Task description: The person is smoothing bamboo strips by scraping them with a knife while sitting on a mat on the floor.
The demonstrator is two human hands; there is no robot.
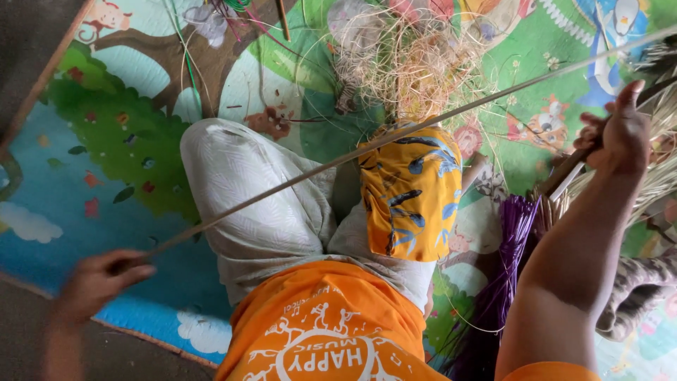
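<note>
I sit on a colourful cartoon mat [106, 162]. My left hand [99, 280], blurred at the lower left, is closed on the near end of a long thin pale cane strip [367, 144]. The strip runs diagonally up across my knees to the upper right edge. My right hand [620, 134] at the right is closed on a stick-like tool or bundle of strips [568, 176]. A yellow and blue patterned cloth [412, 194] covers my right knee. My left knee is in pale trousers [261, 204].
A tangle of pale loose fibres [409, 63] lies on the mat ahead of my knees. A purple bundle of strips [508, 261] lies beside my right thigh. More dry straw-coloured strips [659, 176] fan out at the right edge. Bare floor [28, 42] shows at the upper left.
</note>
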